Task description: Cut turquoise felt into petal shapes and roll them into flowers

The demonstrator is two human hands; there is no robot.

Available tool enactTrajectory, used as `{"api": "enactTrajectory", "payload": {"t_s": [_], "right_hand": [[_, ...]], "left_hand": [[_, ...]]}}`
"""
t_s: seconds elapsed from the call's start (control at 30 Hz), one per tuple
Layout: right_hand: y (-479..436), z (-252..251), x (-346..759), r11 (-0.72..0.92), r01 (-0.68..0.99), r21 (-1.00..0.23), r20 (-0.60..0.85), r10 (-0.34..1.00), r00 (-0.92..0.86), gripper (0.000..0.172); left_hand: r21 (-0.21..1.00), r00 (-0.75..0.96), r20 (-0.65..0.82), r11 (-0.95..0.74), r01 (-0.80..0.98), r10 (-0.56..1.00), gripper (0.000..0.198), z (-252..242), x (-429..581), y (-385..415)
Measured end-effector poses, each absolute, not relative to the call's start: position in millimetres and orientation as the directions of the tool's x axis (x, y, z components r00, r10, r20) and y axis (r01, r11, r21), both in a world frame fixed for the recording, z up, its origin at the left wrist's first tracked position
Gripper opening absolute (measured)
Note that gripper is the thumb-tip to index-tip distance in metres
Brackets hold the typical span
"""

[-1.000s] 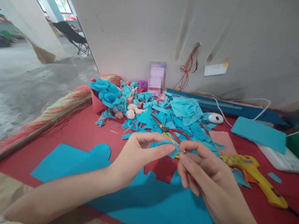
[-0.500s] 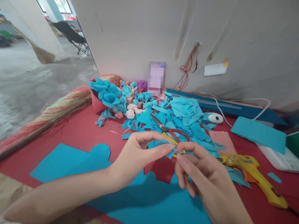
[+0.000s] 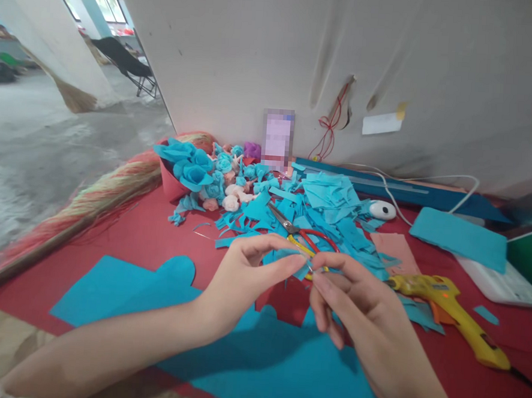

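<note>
A thin, shiny wire-like strand (image 3: pixel 308 263) runs between my fingertips, too fine to make out fully. My left hand (image 3: pixel 255 270) pinches one end between thumb and forefinger. Close by, my right hand (image 3: pixel 345 294) grips the other end in its fingertips. Behind the hands lie scissors (image 3: pixel 286 224) with red and yellow handles, partly hidden by my fingers. Under my wrists spreads a large blue sheet (image 3: pixel 256 366) with a cut, curved edge. To the right rests a yellow glue gun (image 3: pixel 457 319), its nozzle near my right hand.
Blue scraps (image 3: pixel 329 197) heap up behind the scissors. Blue and pink paper flowers (image 3: pixel 225 172) and a red cone of blue petals (image 3: pixel 172 178) stand back left. A straw broom (image 3: pixel 113 192) lines the left edge. A white mouse-shaped device (image 3: pixel 381 210) and folded blue cloth (image 3: pixel 462 238) sit right.
Both hands keep their pinch on the strand, with the fingertips slightly shifted. The whole view has drifted a little; nothing on the table has visibly moved.
</note>
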State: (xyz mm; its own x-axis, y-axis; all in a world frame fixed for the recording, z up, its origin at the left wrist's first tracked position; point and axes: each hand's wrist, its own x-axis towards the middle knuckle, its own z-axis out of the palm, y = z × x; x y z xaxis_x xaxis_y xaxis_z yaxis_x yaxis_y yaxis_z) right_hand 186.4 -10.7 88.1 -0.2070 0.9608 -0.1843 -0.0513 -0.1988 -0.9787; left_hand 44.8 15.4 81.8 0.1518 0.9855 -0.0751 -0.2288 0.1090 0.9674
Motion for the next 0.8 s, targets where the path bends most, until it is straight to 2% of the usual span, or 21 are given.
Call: {"api": "enactTrajectory", "payload": {"t_s": [0.4, 0.57, 0.8], "right_hand": [[-8.6, 89.5, 188.1, -0.291, -0.213, -0.933, -0.233, 0.937, -0.259, 0.016], [-8.0, 89.7, 187.6, -0.323, -0.226, -0.919, -0.256, 0.925, -0.282, 0.017], [-7.5, 89.8, 185.9, -0.322, -0.197, -0.926, -0.261, 0.923, -0.282, 0.016]], "left_hand": [[0.971, 0.194, -0.013, 0.059, -0.230, 0.981, 0.006, 83.9, 38.8, 17.0], [0.979, 0.194, -0.034, 0.071, -0.190, 0.980, 0.005, 86.5, 38.4, 18.3], [0.983, 0.206, 0.017, 0.021, -0.183, 0.978, 0.006, 85.1, 36.2, 18.8]]}}
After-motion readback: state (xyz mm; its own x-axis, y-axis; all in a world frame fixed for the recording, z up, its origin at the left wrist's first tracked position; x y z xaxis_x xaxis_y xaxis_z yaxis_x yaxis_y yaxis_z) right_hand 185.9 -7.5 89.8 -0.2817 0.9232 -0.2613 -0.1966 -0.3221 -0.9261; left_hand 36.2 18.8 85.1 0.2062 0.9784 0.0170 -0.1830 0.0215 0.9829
